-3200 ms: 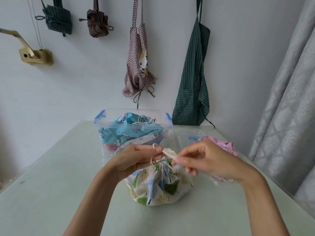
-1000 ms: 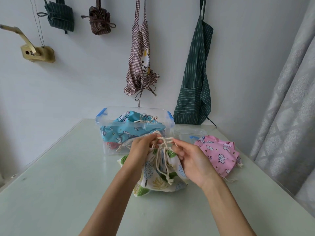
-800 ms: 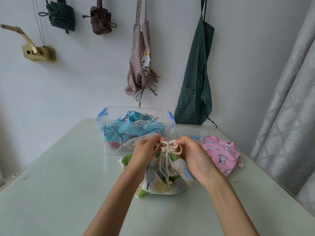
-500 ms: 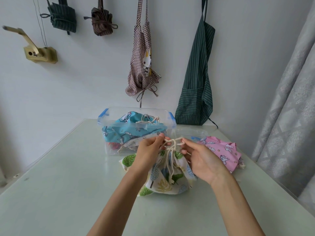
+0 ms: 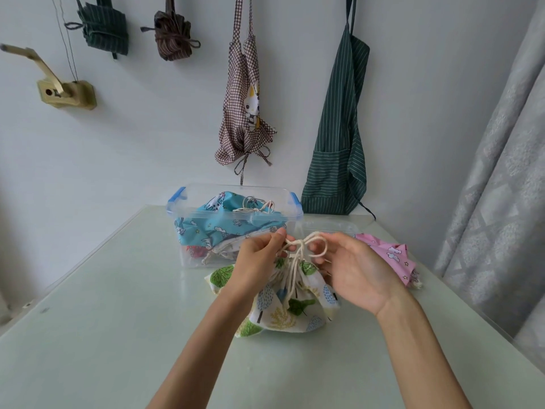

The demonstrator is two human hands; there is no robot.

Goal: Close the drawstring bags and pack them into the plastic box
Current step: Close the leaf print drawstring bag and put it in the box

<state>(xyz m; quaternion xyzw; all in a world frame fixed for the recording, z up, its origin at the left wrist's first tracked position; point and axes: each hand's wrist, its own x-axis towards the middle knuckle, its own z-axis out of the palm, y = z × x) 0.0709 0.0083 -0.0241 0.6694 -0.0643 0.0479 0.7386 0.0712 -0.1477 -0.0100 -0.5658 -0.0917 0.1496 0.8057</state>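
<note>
A white drawstring bag with a tree print [image 5: 283, 308] sits on the table [image 5: 118, 320] in front of me, its mouth gathered. My left hand [image 5: 256, 261] pinches the cream cord [image 5: 306, 246] at the bag's neck. My right hand [image 5: 348, 270] holds a loop of the same cord between thumb and fingers. Behind the bag stands the clear plastic box [image 5: 177, 208] with blue clips; a blue printed bag [image 5: 212, 228] and a white one lie inside. A pink drawstring bag [image 5: 389, 258] lies to the right.
The box's clear lid [image 5: 333, 227] lies behind the pink bag. Aprons [image 5: 336, 143] and folded cloths hang on the wall behind. A grey curtain [image 5: 501, 187] hangs at the right, close to the table's edge.
The hands went from pulling the bag's mouth shut to working the cord ends above the neck. A loop now stands between the two hands.
</note>
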